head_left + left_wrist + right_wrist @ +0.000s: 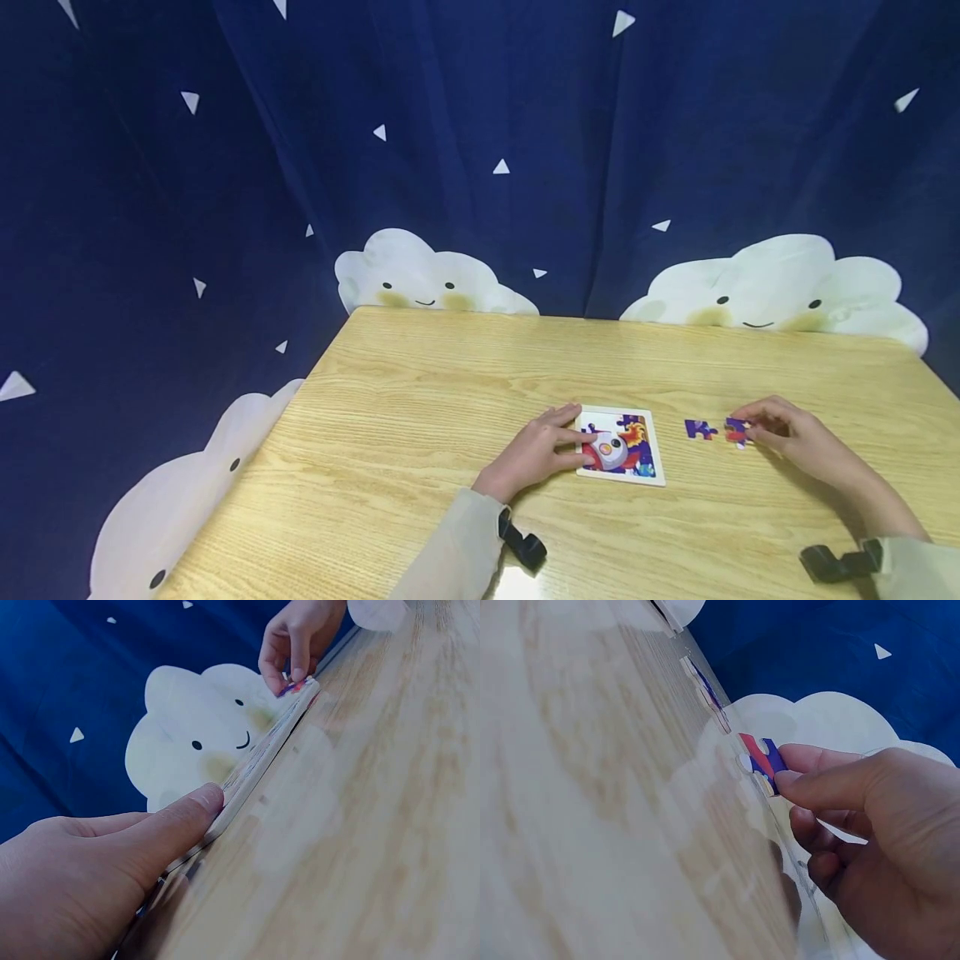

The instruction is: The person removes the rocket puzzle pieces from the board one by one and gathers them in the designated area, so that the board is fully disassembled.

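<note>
Left hand (536,450) lies with straight fingers (196,806) pressing the near-left edge of the puzzle board (621,445), steadying it on the wooden surface (420,400), while the right hand (780,433) pinches a red-and-blue puzzle piece (759,763) between thumb and fingertips, lifting its edge just off the wood. A second loose piece (700,429) lies just beyond those fingertips, between them and the board. By my reading the picture is mostly filled in, with these two pieces left to seat.

Loose piece (701,429) between hands; far tabletop (525,358) open.
</note>
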{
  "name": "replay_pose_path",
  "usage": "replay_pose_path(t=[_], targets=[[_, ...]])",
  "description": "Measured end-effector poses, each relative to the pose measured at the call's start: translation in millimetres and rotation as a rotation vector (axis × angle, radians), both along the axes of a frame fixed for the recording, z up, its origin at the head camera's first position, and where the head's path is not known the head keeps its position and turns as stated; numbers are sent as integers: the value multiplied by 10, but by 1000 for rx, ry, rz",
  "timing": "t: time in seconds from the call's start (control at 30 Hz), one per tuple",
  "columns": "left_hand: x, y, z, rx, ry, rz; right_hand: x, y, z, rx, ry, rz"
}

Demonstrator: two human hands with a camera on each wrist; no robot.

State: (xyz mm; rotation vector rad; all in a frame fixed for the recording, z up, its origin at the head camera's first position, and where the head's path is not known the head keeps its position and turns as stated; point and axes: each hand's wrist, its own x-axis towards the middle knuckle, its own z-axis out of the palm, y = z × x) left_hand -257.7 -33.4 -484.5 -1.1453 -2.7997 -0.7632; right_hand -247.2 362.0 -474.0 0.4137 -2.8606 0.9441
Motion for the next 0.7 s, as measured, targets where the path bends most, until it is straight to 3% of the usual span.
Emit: replay_pose_path(t=[0.27, 0.43, 0.7], targets=[[4, 2, -3, -1, 0, -1, -18, 28, -26, -24, -18, 36], [8, 2, 16, 8, -5, 2, -14, 47, -28, -64, 45, 53], [11, -1, 25, -1, 5, 7, 15, -18, 30, -76, 75, 14]])
